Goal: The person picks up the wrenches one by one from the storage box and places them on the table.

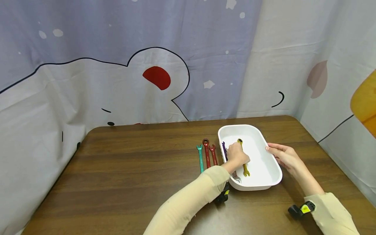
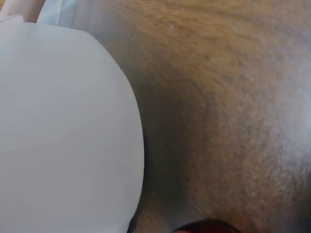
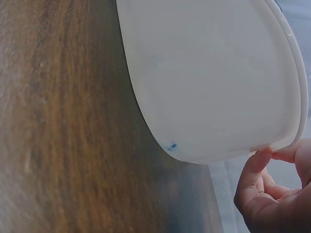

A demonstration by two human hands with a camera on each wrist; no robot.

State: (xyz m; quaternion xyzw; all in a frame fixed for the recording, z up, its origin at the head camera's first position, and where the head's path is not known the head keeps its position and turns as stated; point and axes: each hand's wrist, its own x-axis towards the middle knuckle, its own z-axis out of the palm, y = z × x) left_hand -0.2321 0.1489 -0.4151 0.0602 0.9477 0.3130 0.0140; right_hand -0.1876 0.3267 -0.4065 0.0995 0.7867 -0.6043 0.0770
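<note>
Head view. White tub (image 1: pixel 271 169) on the wooden table (image 1: pixel 132 169), long side running away from the person. Yellow wrench (image 1: pixel 244 163) inside it, its length lying along the tub's long side, head at the far end. Left hand (image 1: pixel 238 156) reaches into the tub and lies over the middle of that wrench; fingers bent down onto it, though whether they actually grip the shaft cannot be told. Purple wrench (image 1: pixel 224 149) just left of the hand, against the tub's left wall. Right hand (image 1: pixel 286 156) at the tub's right rim, fingers fairly straight, tips touching it. Green wrench (image 1: pixel 201 158) and two red wrenches (image 1: pixel 210 155) lie parallel on the table, left of the tub.

Left wrist view. Tub wall (image 2: pixel 63 136) and table only; no fingers shown.

Right wrist view. Tub's outer wall (image 3: pixel 214 82); fingertips (image 3: pixel 257 162) loosely bent, touching the rim.
</note>
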